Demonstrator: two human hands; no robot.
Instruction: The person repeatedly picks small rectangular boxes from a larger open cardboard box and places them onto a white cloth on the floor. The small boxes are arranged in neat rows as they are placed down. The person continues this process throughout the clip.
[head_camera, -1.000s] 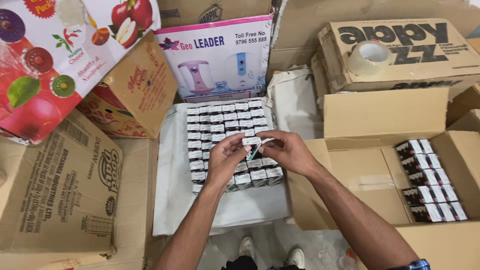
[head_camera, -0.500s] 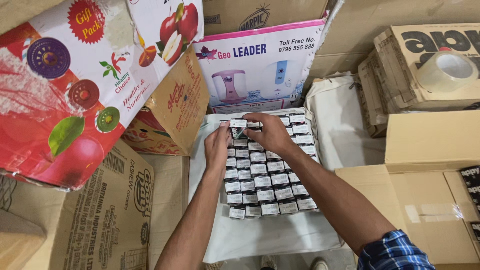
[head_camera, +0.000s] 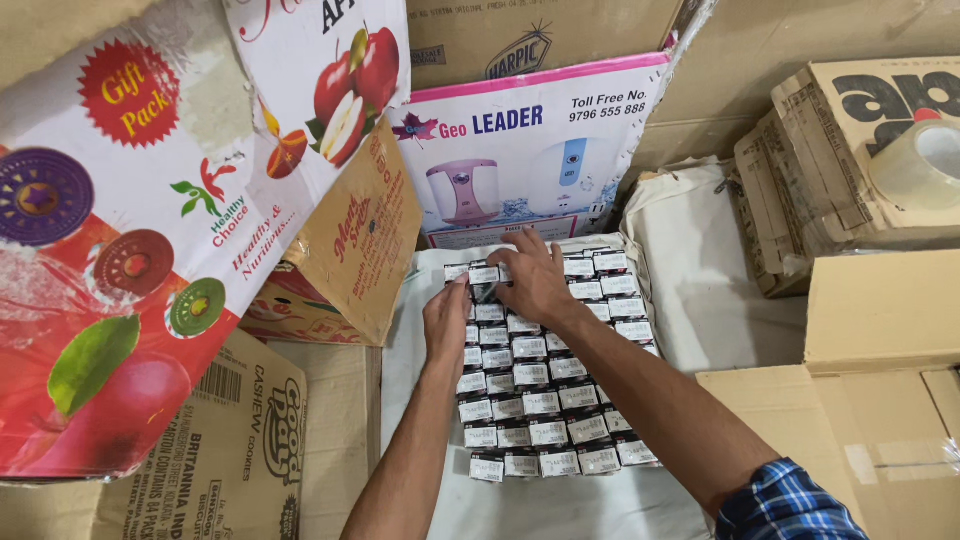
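White cloth (head_camera: 420, 400) lies under a tight grid of small black-and-white cartons (head_camera: 545, 400), packed in rows that run away from the camera toward a pink-edged white carton (head_camera: 530, 140) printed with two water heaters. Both hands work at the far left corner of the grid. The left hand (head_camera: 447, 322) lies palm down along the grid's left edge, fingers stretched forward and close together, their tips touching one small carton (head_camera: 484, 273) in the far row. The right hand (head_camera: 535, 278) rests flat over the far rows just beside it, fingers spread and pointing away, thumb against the same small carton. Neither hand is closed round anything; both press or steady the cartons with flat, mostly open fingers. The right forearm crosses the grid diagonally, and a blue checked sleeve (head_camera: 785, 500) shows at the bottom edge.

To the left, a large red and white fruit gift box (head_camera: 150, 220) leans over a brown cardboard box (head_camera: 350, 240), with another brown printed carton (head_camera: 230, 440) below it. On the right, a roll of clear tape (head_camera: 920, 165) sits on a cardboard box (head_camera: 830, 130), and an open plain cardboard box (head_camera: 870, 380) fills the lower right corner. A pale cloth bag (head_camera: 690, 260) lies between the grid and those boxes.
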